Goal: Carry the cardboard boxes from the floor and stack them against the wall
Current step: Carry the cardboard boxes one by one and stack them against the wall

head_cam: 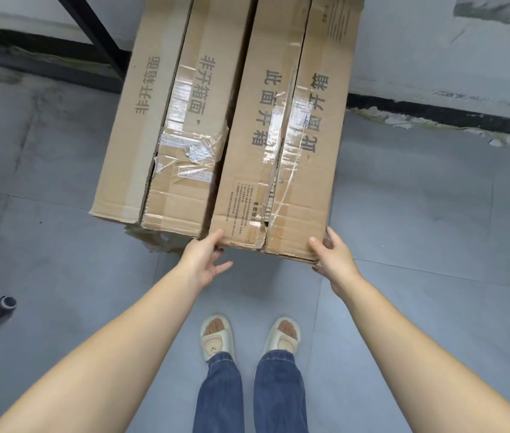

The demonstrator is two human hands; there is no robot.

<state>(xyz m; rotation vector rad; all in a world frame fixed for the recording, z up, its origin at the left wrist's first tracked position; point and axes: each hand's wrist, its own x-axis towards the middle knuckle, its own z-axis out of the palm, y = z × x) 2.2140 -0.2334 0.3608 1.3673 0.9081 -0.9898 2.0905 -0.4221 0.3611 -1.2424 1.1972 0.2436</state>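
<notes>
Two long, taped cardboard boxes lie side by side, running away from me toward the wall. The right box (281, 145) has its near end held from both sides. My left hand (205, 260) grips its near left corner, thumb on top and fingers below. At the near right corner, my right hand (333, 259) has its thumb on top and its fingers wrapped under the edge. The left box (166, 120) lies next to it, untouched. Torn cardboard shows beneath the left box's near end; what lies under both boxes is hidden.
A white wall (434, 42) with a black baseboard (434, 112) runs behind the boxes. A black metal frame leg (97, 35) slants at the back left. A dark chair foot (3, 306) sits on the grey floor at left. My sandalled feet (247, 335) stand just behind the boxes.
</notes>
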